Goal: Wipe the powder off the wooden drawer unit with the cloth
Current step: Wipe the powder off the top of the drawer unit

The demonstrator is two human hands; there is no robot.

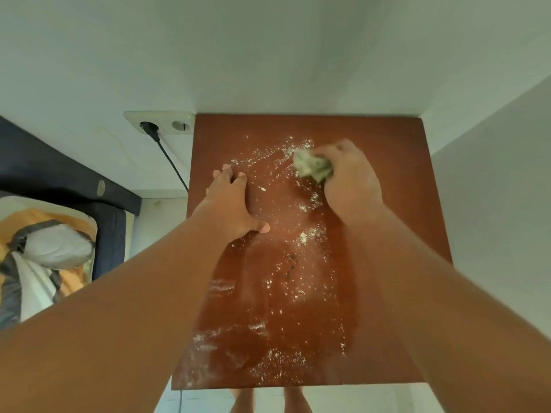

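Observation:
The reddish-brown top of the wooden drawer unit (372,144) fills the middle of the view, set in a corner between two white walls. White powder (304,236) is scattered over it from the far middle down to the near edge. My right hand (351,177) grips a crumpled pale green cloth (311,166) and presses it on the far part of the top, among the powder. My left hand (231,204) rests flat on the left side of the top, fingers spread and straight.
A wall socket (162,123) with a black plug and cable (171,162) sits just left of the unit's far corner. A bed with dark frame and bedding (50,245) lies at the left. White walls close in behind and to the right. My feet show below the near edge.

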